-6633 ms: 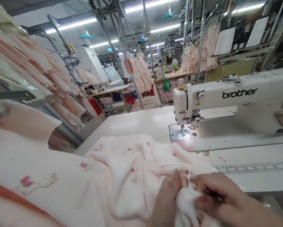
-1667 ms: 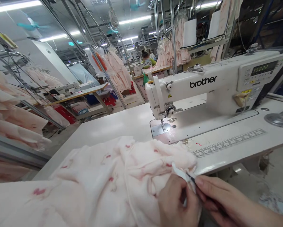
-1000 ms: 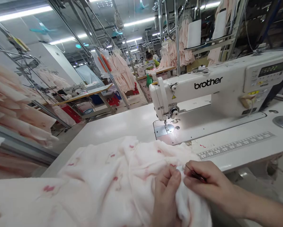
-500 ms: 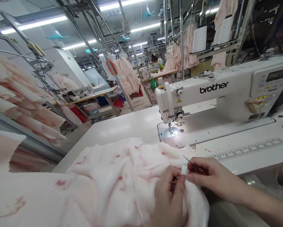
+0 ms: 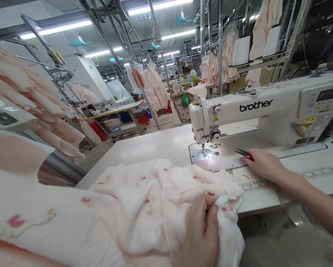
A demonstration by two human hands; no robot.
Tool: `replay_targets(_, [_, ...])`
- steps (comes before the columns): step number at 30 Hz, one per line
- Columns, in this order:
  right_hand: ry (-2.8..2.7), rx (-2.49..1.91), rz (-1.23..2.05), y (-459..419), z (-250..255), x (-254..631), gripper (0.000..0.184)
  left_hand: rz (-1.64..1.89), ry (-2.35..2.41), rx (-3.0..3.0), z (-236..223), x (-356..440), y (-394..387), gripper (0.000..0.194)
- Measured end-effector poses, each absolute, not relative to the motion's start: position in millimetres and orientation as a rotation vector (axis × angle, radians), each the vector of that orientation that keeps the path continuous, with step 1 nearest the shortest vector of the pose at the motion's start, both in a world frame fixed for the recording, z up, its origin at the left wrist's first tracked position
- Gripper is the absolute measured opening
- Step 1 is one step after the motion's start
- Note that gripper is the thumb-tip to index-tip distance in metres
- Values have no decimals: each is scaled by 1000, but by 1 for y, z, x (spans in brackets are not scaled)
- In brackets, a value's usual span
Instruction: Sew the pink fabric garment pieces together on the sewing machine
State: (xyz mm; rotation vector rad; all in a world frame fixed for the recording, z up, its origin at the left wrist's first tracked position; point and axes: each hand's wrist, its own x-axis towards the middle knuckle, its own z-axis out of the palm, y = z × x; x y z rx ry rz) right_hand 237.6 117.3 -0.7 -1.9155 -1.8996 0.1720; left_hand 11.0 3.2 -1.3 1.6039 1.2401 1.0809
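Note:
Pale pink fabric (image 5: 144, 207) with small red printed motifs lies bunched over the front of the sewing table and hangs off its edge. My left hand (image 5: 201, 230) pinches a fold of it beside a small light-blue tag (image 5: 222, 200). Over the table, right of the needle area, my right hand (image 5: 266, 165) is closed around red-handled thread snips (image 5: 249, 156), their dark blades pointing left. The white sewing machine (image 5: 255, 107) stands just behind, with its needle and presser foot (image 5: 203, 149) lit. Nothing lies under the foot.
A printed ruler strip (image 5: 318, 171) runs along the table (image 5: 138, 146). On the left hang many pink garment pieces (image 5: 41, 100). Thread cones (image 5: 241, 50) stand on a rack at the back right. A co-worker (image 5: 187, 72) sits at another machine in the distance.
My right hand has left the tag and moved up and right over the table with the snips. My left hand stays on the fabric. The view has shifted slightly.

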Motion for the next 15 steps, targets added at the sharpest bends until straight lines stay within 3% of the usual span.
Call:
replay_targets(3, [-1956,-1789,112,107,10,235,28,1016,1254,1676,-2,11,5,21])
replay_targets(5, [-2086,-1583,279,81,24,221,32,965,1239,1759,-3,12,7,20])
replay_targets(7, [-2266,-1191,858,54,37,205,30,938,1184,1843,-2,13,8,19])
replay_targets(8, [-2313,-1103,996,43,42,198,26,934,1151,1879,-2,13,8,18])
replay_targets(11, [-2234,-1195,1063,27,44,187,14,1078,1199,1952,0,13,2,13])
replay_targets(15, [-1894,-1272,1401,26,32,188,18,1388,1499,1997,-7,15,-22,10])
